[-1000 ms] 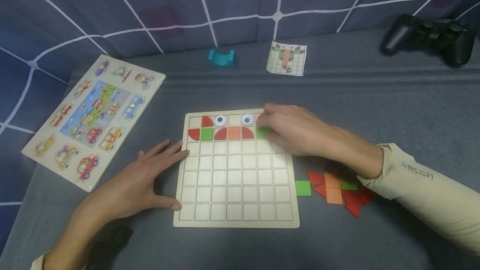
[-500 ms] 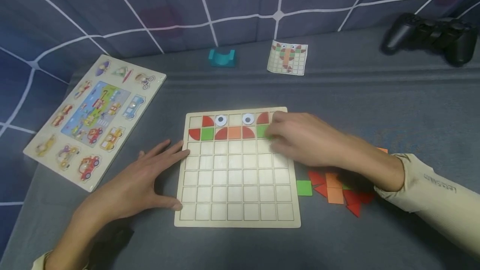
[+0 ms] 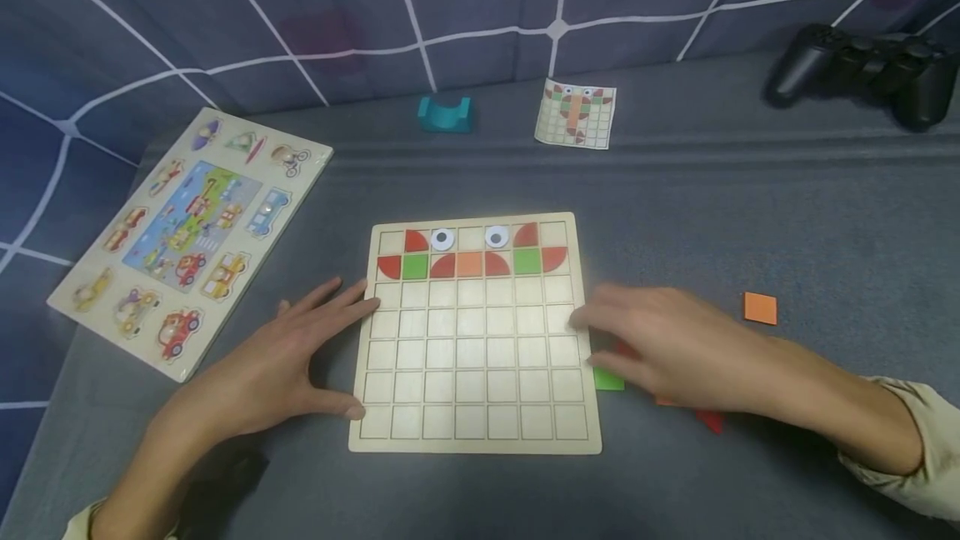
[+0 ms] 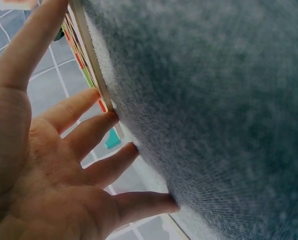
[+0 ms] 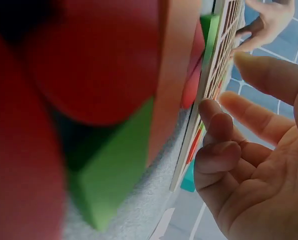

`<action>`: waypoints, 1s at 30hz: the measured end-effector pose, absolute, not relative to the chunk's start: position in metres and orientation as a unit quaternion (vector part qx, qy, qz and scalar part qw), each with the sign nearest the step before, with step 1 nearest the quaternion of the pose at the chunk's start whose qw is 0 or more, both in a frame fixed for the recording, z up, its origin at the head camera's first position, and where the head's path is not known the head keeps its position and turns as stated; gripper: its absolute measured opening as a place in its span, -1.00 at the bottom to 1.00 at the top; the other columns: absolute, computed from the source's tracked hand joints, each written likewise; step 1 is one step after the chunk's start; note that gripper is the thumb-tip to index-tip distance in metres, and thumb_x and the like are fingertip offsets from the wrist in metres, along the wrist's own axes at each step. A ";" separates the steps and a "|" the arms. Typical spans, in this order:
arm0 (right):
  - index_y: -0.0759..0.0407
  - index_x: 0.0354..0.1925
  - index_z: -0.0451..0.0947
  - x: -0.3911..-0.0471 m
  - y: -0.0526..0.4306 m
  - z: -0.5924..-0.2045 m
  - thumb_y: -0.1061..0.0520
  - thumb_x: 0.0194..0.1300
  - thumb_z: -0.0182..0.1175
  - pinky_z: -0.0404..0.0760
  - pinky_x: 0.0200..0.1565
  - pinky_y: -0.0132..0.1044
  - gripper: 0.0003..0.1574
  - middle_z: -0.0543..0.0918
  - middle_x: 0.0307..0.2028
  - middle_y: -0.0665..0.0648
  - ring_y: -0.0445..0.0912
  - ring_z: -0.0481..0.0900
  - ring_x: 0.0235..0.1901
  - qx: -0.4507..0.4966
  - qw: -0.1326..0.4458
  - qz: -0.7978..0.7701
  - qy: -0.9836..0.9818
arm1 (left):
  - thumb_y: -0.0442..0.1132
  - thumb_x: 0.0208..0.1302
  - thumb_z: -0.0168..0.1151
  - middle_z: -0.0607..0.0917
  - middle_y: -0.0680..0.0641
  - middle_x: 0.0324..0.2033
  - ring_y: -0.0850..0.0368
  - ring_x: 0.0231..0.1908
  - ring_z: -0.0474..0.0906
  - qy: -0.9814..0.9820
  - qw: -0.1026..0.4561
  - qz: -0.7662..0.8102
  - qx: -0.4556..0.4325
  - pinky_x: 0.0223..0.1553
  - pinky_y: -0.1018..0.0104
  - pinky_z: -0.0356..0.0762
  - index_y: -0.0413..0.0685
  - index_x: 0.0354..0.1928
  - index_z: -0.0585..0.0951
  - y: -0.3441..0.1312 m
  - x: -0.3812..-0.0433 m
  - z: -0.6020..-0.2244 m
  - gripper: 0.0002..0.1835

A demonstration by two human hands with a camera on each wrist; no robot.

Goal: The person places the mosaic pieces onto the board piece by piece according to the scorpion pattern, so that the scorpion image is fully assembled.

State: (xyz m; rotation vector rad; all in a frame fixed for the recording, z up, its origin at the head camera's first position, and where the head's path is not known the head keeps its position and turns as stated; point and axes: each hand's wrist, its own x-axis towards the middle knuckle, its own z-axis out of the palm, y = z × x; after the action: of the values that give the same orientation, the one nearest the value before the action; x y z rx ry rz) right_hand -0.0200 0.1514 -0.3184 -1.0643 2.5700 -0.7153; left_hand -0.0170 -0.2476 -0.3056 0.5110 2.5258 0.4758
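Note:
A wooden grid board (image 3: 470, 352) lies in front of me, its top two rows bearing red quarter-round pieces, green squares, an orange square and two round eye pieces. My left hand (image 3: 262, 373) is spread at the board's left side, with fingertips and thumb at the edge. My right hand (image 3: 675, 348), slightly blurred, hovers past the right edge over the loose pieces and partly hides them; nothing shows between its fingers. A green square (image 3: 609, 380) and a red piece (image 3: 710, 421) peek out from under it. Close up in the right wrist view is another green piece (image 5: 119, 180).
An orange square (image 3: 761, 308) lies apart at right. At the back are a teal holder (image 3: 446, 115), a paper pattern card (image 3: 576, 115) and a black game controller (image 3: 862, 77). A vehicle puzzle board (image 3: 191, 244) lies at left. A gridded blue cloth (image 3: 480, 7) hangs behind.
My right hand has left the board's upper right corner and moved down and right over the loose pieces. A red quarter-round now shows in the second row's last cell. The left hand stays put.

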 end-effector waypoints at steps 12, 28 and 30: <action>-0.15 -0.24 0.61 0.000 0.161 -0.324 0.30 -0.01 0.47 0.33 -0.51 -0.46 -0.58 0.32 -0.43 -0.28 -0.36 0.28 -0.49 -0.391 0.118 -0.242 0.880 | 0.42 -0.33 0.49 0.18 -0.12 0.48 -0.25 0.47 -0.10 0.932 0.257 0.178 0.184 0.19 -0.60 -0.12 0.14 0.46 0.31 -0.249 -0.017 -0.305 0.21; -0.12 -0.19 0.63 0.004 0.164 -0.326 0.29 0.03 0.45 0.33 -0.52 -0.47 -0.59 0.35 -0.39 -0.28 -0.38 0.29 -0.49 -0.388 0.108 -0.242 0.883 | 0.42 -0.31 0.48 0.17 -0.10 0.49 -0.24 0.48 -0.11 0.931 0.258 0.179 0.187 0.19 -0.60 -0.13 0.18 0.47 0.29 -0.248 -0.017 -0.306 0.20; -0.08 -0.14 0.64 0.006 0.165 -0.326 0.29 0.01 0.46 0.33 -0.52 -0.47 -0.55 0.36 -0.39 -0.28 -0.38 0.29 -0.49 -0.386 0.098 -0.244 0.884 | 0.42 -0.30 0.48 0.17 -0.11 0.49 -0.24 0.48 -0.11 0.930 0.259 0.182 0.187 0.19 -0.60 -0.13 0.18 0.47 0.29 -0.248 -0.017 -0.305 0.20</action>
State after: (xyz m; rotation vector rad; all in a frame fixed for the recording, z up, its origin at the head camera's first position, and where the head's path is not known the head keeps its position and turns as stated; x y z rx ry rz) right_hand 0.0056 0.1646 -0.3264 -1.1421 2.6158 -0.7233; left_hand -0.0167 -0.2484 -0.3055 0.5081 2.5208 0.4921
